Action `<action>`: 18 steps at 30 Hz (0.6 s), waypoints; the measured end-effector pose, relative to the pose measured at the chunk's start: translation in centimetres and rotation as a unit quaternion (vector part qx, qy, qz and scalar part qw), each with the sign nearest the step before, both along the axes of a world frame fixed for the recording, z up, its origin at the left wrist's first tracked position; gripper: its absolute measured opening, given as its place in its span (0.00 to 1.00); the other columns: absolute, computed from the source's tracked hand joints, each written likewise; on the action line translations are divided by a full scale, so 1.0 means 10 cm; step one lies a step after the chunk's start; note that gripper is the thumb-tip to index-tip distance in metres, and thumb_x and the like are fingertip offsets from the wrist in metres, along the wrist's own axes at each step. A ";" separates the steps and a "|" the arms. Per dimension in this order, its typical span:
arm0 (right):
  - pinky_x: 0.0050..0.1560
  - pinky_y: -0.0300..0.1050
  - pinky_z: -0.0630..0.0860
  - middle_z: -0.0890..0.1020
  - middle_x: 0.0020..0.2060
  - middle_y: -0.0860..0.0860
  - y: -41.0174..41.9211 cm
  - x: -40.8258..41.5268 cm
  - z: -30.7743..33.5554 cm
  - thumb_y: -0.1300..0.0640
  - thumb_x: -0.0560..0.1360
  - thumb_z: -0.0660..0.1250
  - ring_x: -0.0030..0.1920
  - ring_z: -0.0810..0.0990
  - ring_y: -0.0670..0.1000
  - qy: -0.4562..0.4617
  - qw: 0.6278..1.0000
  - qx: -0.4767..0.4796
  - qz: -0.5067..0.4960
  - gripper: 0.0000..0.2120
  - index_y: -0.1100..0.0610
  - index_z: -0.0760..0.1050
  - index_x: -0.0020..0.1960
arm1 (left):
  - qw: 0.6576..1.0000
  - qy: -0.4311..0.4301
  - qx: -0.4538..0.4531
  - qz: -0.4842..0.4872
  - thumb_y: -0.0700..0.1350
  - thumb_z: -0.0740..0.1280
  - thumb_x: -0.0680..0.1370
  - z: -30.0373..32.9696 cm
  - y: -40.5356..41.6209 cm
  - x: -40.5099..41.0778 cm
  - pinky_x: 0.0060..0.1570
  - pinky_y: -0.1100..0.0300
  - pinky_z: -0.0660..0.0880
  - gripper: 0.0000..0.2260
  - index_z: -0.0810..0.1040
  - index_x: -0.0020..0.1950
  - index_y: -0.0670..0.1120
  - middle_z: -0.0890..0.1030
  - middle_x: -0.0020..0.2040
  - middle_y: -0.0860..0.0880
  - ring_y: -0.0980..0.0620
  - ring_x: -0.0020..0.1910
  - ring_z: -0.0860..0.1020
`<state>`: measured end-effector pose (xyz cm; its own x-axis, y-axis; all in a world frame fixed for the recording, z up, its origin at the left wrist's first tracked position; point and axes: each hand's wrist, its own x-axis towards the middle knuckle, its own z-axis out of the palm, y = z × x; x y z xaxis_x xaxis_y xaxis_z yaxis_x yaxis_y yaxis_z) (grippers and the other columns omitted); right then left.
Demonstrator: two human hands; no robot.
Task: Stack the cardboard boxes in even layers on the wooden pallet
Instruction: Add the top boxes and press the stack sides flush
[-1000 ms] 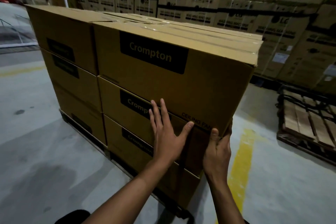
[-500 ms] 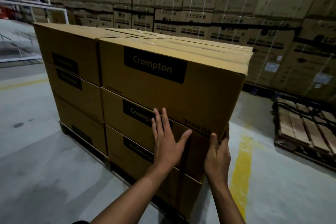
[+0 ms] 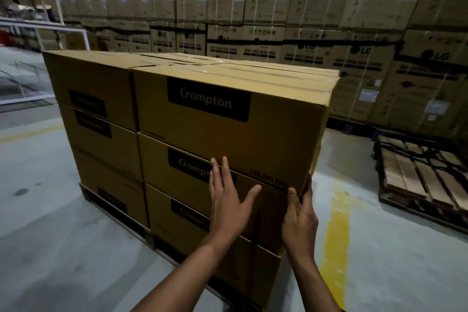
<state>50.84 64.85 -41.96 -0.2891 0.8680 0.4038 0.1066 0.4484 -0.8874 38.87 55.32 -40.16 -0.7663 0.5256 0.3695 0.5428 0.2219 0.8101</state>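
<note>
Brown "Crompton" cardboard boxes stand three layers high on a wooden pallet [image 3: 114, 208] whose dark edge shows beneath them. The top right box [image 3: 228, 121] overhangs the middle box [image 3: 177, 172] slightly at its near right corner. My left hand [image 3: 228, 200] lies flat with fingers spread against the front of the middle box, fingertips at the top box's lower edge. My right hand [image 3: 300, 213] wraps around the near right corner, thumb on the front and fingers hidden round the side, just under the top box's bottom corner.
A wall of tall strapped LG washing machine boxes [image 3: 278, 20] fills the background. A bare wooden pallet [image 3: 420, 177] with dark straps lies on the floor at right. A yellow floor line [image 3: 336, 230] runs beside the stack. Grey concrete floor spreads to the left.
The view has risen and pulled back slightly, showing more of the background boxes. Both hands stay at the same corner of the stack, hardly shifted.
</note>
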 end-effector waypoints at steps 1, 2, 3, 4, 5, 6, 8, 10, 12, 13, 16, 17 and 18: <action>0.67 0.61 0.76 0.73 0.74 0.47 0.00 0.01 0.00 0.23 0.77 0.50 0.71 0.75 0.52 -0.002 1.000 0.001 -0.001 0.36 0.36 0.52 0.81 | 1.000 -0.001 -0.003 0.000 0.71 0.65 0.76 0.00 0.00 0.00 0.77 0.45 0.53 0.48 0.33 0.82 0.63 0.28 0.81 0.61 0.49 0.83 0.36; 0.67 0.61 0.76 0.74 0.74 0.47 0.00 0.01 0.00 0.24 0.77 0.50 0.71 0.74 0.51 -0.002 1.000 0.004 -0.002 0.36 0.36 0.52 0.81 | 1.000 0.000 -0.004 0.000 0.70 0.65 0.76 0.00 0.00 0.00 0.77 0.44 0.53 0.48 0.34 0.82 0.63 0.28 0.81 0.61 0.49 0.83 0.37; 0.68 0.60 0.76 0.74 0.74 0.47 0.00 0.02 0.00 0.25 0.78 0.50 0.71 0.74 0.51 -0.001 1.000 0.009 -0.003 0.35 0.36 0.53 0.81 | 1.000 0.001 -0.004 0.000 0.70 0.65 0.76 -0.01 0.00 0.01 0.77 0.44 0.53 0.48 0.34 0.83 0.62 0.29 0.81 0.60 0.49 0.83 0.37; 0.68 0.59 0.76 0.74 0.74 0.47 0.00 0.02 0.00 0.25 0.79 0.51 0.71 0.74 0.50 -0.001 1.000 0.013 -0.004 0.34 0.37 0.53 0.81 | 1.000 0.002 -0.004 0.001 0.70 0.65 0.76 -0.01 0.00 0.02 0.78 0.44 0.54 0.48 0.35 0.83 0.62 0.29 0.81 0.60 0.49 0.83 0.37; 0.68 0.57 0.76 0.75 0.73 0.47 0.01 0.03 -0.01 0.26 0.79 0.51 0.71 0.75 0.50 -0.002 1.000 0.015 -0.006 0.34 0.37 0.53 0.81 | 1.000 0.002 -0.004 0.001 0.70 0.65 0.76 -0.02 0.00 0.03 0.78 0.44 0.54 0.48 0.35 0.83 0.62 0.30 0.82 0.60 0.49 0.83 0.37; 0.67 0.56 0.77 0.75 0.73 0.47 0.02 0.03 -0.01 0.26 0.79 0.51 0.70 0.75 0.50 -0.004 1.000 0.017 -0.008 0.34 0.37 0.54 0.81 | 1.000 0.000 -0.004 0.000 0.70 0.65 0.76 -0.03 0.01 0.03 0.78 0.44 0.54 0.48 0.35 0.83 0.62 0.30 0.82 0.61 0.49 0.83 0.37; 0.64 0.54 0.78 0.77 0.71 0.47 0.03 0.04 -0.02 0.27 0.80 0.52 0.68 0.76 0.50 -0.008 1.000 0.016 -0.012 0.33 0.37 0.54 0.81 | 1.000 -0.003 -0.004 -0.001 0.70 0.66 0.76 -0.06 0.02 0.03 0.77 0.44 0.55 0.48 0.35 0.83 0.62 0.30 0.82 0.61 0.50 0.83 0.38; 0.64 0.52 0.77 0.77 0.71 0.47 0.04 0.04 -0.02 0.30 0.81 0.54 0.68 0.76 0.50 -0.004 1.000 0.015 -0.012 0.31 0.37 0.54 0.81 | 1.000 -0.001 -0.004 0.000 0.70 0.66 0.76 -0.07 0.03 0.05 0.77 0.44 0.56 0.48 0.35 0.83 0.62 0.30 0.82 0.61 0.50 0.83 0.38; 0.67 0.52 0.76 0.75 0.72 0.47 0.04 0.04 -0.02 0.31 0.82 0.55 0.70 0.74 0.49 0.006 1.000 0.016 -0.011 0.30 0.36 0.54 0.81 | 1.000 -0.003 -0.005 0.001 0.69 0.66 0.76 -0.09 0.03 0.06 0.77 0.43 0.56 0.49 0.35 0.83 0.61 0.30 0.82 0.61 0.49 0.83 0.39; 0.68 0.53 0.75 0.74 0.73 0.47 0.04 0.04 -0.02 0.31 0.81 0.55 0.71 0.73 0.49 0.010 1.000 0.017 -0.011 0.31 0.36 0.54 0.81 | 1.000 -0.004 -0.006 0.003 0.70 0.66 0.76 -0.10 0.04 0.07 0.77 0.43 0.56 0.49 0.35 0.83 0.61 0.31 0.82 0.61 0.49 0.83 0.39; 0.69 0.58 0.75 0.70 0.76 0.48 0.05 0.05 -0.02 0.28 0.80 0.55 0.74 0.71 0.51 0.022 1.000 0.014 -0.011 0.34 0.38 0.55 0.81 | 1.000 -0.003 -0.010 0.013 0.70 0.66 0.76 -0.12 0.07 0.08 0.78 0.40 0.55 0.49 0.35 0.83 0.61 0.31 0.82 0.61 0.49 0.83 0.39; 0.70 0.59 0.74 0.69 0.77 0.48 0.04 0.04 -0.01 0.29 0.80 0.55 0.74 0.70 0.51 0.025 1.000 0.013 -0.011 0.34 0.40 0.56 0.82 | 1.000 -0.003 -0.011 0.016 0.71 0.65 0.76 -0.13 0.07 0.08 0.78 0.39 0.55 0.49 0.34 0.83 0.61 0.31 0.82 0.61 0.49 0.83 0.39; 0.70 0.59 0.74 0.69 0.77 0.48 0.05 0.05 -0.01 0.31 0.81 0.57 0.74 0.70 0.51 0.027 0.999 0.013 -0.014 0.33 0.42 0.57 0.82 | 1.000 -0.001 -0.013 0.019 0.71 0.65 0.76 -0.14 0.08 0.07 0.79 0.38 0.56 0.49 0.34 0.83 0.62 0.31 0.82 0.61 0.49 0.83 0.39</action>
<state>51.29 65.32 -42.11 -0.2431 0.8639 0.4410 0.0722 0.4695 -0.8800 39.62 56.14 -41.55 -0.7867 0.5056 0.3543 0.5315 0.2627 0.8053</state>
